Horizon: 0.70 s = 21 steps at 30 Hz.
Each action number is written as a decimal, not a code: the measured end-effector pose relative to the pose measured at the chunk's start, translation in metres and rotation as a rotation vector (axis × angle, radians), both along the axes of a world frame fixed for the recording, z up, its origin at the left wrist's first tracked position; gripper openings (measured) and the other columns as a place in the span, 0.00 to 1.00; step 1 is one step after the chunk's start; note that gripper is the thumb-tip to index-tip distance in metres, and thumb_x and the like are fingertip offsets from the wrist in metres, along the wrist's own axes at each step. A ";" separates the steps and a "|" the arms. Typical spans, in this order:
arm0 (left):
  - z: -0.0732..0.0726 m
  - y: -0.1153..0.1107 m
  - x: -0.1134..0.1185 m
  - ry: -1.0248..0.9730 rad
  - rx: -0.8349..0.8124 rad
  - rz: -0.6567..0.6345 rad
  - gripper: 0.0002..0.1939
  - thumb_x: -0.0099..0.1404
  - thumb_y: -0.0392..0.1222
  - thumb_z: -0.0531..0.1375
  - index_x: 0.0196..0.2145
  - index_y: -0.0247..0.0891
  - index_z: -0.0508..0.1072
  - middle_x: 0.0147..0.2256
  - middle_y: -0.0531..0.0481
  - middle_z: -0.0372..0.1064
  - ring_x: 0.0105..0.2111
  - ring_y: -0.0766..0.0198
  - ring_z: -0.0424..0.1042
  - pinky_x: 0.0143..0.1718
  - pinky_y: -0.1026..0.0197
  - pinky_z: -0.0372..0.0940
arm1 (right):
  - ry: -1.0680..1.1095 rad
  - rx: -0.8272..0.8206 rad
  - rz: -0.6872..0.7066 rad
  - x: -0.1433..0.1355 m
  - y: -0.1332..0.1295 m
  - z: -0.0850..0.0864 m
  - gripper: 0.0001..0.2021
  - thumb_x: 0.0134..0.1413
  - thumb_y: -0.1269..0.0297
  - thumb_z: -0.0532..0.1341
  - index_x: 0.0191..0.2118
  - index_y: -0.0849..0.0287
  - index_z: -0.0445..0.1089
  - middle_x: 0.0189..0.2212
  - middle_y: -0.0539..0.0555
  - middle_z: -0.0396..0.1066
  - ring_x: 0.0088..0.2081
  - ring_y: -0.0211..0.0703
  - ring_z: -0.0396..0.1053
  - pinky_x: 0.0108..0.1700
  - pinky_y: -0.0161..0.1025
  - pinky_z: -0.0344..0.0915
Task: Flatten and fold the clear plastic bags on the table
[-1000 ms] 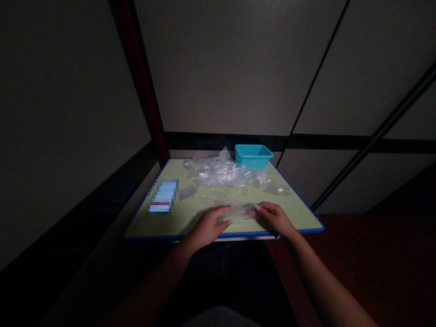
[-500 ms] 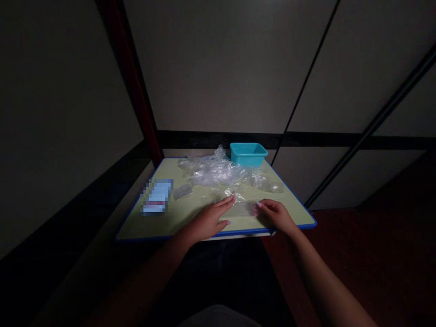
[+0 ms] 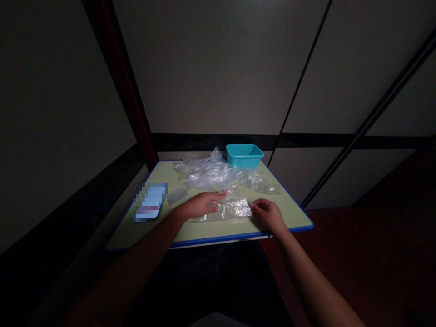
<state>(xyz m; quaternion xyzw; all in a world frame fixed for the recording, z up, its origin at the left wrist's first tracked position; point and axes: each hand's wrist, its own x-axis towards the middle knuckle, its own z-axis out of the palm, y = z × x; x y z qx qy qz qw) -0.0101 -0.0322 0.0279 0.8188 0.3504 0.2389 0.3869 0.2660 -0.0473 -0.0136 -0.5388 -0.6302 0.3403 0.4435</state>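
Note:
A clear plastic bag lies spread near the front of the table, creased and shiny. My left hand rests on its left part with fingers stretched out and apart. At its right end my right hand pinches the edge between thumb and fingers. Just beyond both hands, a heap of crumpled clear plastic bags covers the middle and back of the table. A small rolled piece of clear plastic sits to the left of my left hand.
The pale yellow table has a blue edge. A turquoise plastic basket stands at its back right. On the left side lies a phone with a lit, blurred-out screen. Panelled walls close in behind and on the left.
My left hand has moved left across the plastic, its fingers now pointing more to the right. The bag between my hands shows wider and flatter. My right hand keeps its pinch.

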 end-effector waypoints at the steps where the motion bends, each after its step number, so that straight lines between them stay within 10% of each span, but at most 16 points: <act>1: 0.000 0.000 -0.001 0.012 0.009 0.002 0.31 0.58 0.32 0.60 0.59 0.43 0.64 0.65 0.46 0.48 0.57 0.53 0.65 0.54 0.51 0.64 | -0.021 0.009 -0.010 -0.001 0.000 0.000 0.19 0.44 0.45 0.61 0.27 0.59 0.71 0.22 0.54 0.73 0.25 0.43 0.68 0.28 0.37 0.63; 21: -0.029 0.011 -0.013 0.242 0.222 0.132 0.28 0.65 0.51 0.58 0.60 0.40 0.63 0.63 0.45 0.52 0.64 0.58 0.50 0.64 0.54 0.46 | -0.398 0.076 -0.101 -0.018 -0.004 0.004 0.15 0.53 0.57 0.55 0.44 0.58 0.70 0.24 0.52 0.74 0.26 0.45 0.70 0.27 0.36 0.58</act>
